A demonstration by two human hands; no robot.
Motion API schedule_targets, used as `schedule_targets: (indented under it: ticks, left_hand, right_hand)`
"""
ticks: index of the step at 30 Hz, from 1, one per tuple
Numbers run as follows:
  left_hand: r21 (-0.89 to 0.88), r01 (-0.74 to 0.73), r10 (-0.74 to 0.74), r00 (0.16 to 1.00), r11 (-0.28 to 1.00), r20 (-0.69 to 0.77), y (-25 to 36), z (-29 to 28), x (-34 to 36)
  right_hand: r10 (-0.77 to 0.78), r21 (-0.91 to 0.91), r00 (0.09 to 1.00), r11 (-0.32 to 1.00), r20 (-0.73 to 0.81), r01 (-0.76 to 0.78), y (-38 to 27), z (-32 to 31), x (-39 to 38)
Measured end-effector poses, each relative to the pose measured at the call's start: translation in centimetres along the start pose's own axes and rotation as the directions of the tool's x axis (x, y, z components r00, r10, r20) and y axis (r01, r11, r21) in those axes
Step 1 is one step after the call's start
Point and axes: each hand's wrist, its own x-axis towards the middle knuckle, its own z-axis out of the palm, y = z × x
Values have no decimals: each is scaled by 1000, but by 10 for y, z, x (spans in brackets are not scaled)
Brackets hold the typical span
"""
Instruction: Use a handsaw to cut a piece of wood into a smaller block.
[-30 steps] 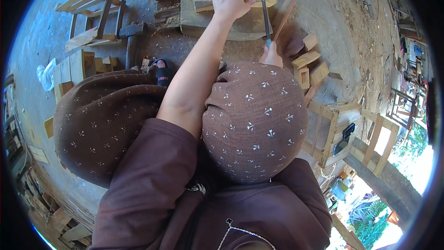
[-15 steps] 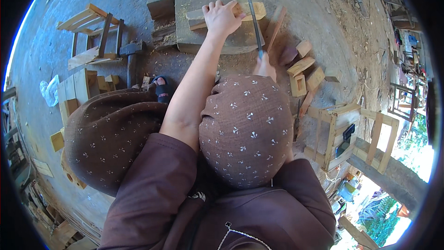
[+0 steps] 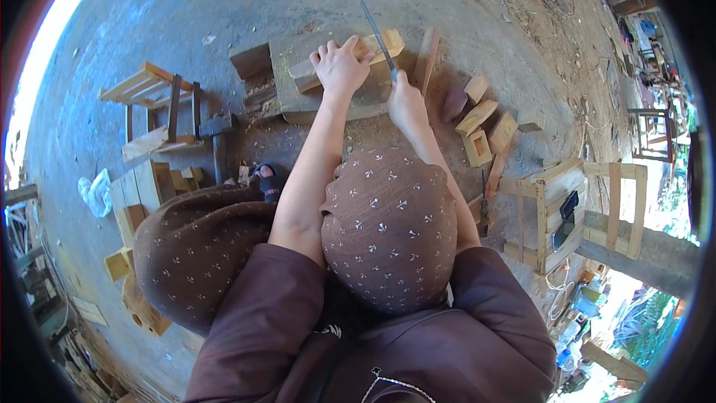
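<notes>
My left hand (image 3: 341, 67) presses down on a pale wooden block (image 3: 389, 42), its fingers over the top and far side and its thumb towards the right end. The block lies on a low, broad wooden slab (image 3: 282, 60) on the ground. In my right hand (image 3: 408, 107) is a long, thin, dark file (image 3: 378, 36), closed around its handle. The file points far and slightly left, crossing the block near its right end. Whether its edge touches the wood I cannot tell.
Several cut wood blocks (image 3: 478, 117) lie right of the slab, near a reddish wooden strip (image 3: 430, 60). On the left are a small slatted wooden stool (image 3: 149, 86), a hammer (image 3: 217, 125) and a plastic bag (image 3: 95, 192). A wooden frame with a phone (image 3: 565, 218) stands at right.
My right hand has moved forward and left from beside my knee, carrying the file, which now tilts more to the left. My left hand remains on the block. The whole view has shifted slightly.
</notes>
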Motion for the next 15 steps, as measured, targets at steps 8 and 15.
schedule_targets:
  ticks: [8,15]
  left_hand:
    - [-24,-47,47,999,999,-15,-4,-2,-3]
    - [11,-47,47,999,999,22,5,-5,4]
  right_hand:
    - [135,-8,990,991,35,-135,30,-7,-79]
    - [8,23,999,1000,-44,-7,7,-3,4]
